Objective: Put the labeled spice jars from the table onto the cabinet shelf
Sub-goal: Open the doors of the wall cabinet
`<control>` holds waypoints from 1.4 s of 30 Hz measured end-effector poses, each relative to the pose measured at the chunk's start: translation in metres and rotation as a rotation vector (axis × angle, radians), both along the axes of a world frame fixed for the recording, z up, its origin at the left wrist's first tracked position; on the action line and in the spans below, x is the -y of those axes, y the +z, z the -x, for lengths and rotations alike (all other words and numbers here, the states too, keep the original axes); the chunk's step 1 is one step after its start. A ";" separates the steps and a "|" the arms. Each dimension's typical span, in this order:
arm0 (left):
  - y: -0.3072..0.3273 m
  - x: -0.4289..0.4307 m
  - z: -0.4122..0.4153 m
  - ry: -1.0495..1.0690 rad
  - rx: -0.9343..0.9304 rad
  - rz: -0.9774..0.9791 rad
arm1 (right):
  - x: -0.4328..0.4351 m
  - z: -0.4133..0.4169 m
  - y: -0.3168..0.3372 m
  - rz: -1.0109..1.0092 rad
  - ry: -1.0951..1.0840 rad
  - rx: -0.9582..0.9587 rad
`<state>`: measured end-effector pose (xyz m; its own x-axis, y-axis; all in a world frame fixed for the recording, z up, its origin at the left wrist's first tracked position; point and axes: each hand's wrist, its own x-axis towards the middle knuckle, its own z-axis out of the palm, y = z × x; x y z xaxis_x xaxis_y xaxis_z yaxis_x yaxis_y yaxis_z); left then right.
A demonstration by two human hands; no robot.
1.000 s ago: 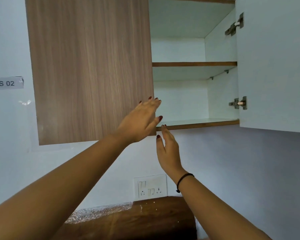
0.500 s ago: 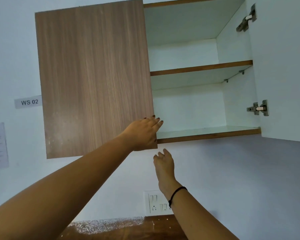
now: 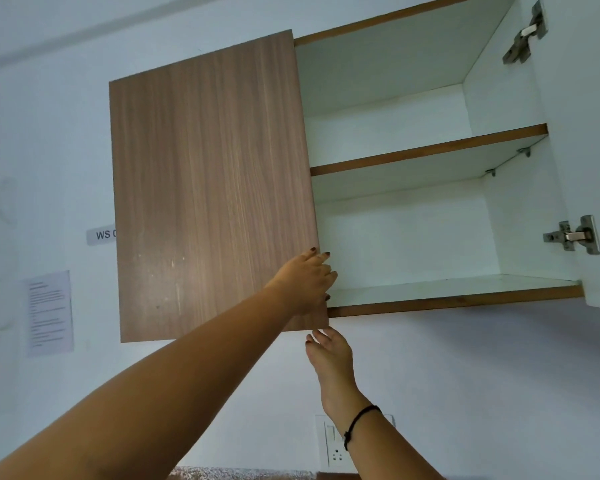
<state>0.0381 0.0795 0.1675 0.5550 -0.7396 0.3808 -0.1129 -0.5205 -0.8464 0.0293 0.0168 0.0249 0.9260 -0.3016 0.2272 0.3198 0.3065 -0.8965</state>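
A wall cabinet hangs above me with its right half open. Its white bottom shelf (image 3: 465, 289) and upper shelf (image 3: 430, 150) hold nothing. The left wooden door (image 3: 208, 188) covers the left half. My left hand (image 3: 307, 282) grips that door's right edge near the bottom corner, fingers curled around it. My right hand (image 3: 329, 355) is raised just under the door's lower right corner, fingers apart, holding nothing. No spice jars or table top with jars are in view.
The right cabinet door (image 3: 582, 133) stands swung open at the far right, with metal hinges (image 3: 574, 235). A wall socket (image 3: 333, 445) sits below my right wrist. A "WS" label (image 3: 101, 234) and a printed sheet (image 3: 49, 311) are on the wall at left.
My left hand went from hovering open to gripping the left door's edge. My right hand dropped slightly below the door corner. The view tilted upward, showing more of the cabinet.
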 end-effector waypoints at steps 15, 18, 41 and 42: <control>-0.020 -0.017 0.012 -0.171 0.108 0.042 | -0.010 0.001 -0.010 -0.197 0.057 0.167; -0.022 -0.024 0.026 -0.225 0.133 0.066 | -0.014 0.009 -0.010 -0.158 -0.026 0.179; -0.034 -0.152 0.178 -0.380 0.247 0.151 | -0.140 0.169 -0.019 0.075 -0.320 0.379; -0.034 -0.161 0.184 -0.380 0.243 0.151 | -0.147 0.176 -0.020 0.065 -0.309 0.384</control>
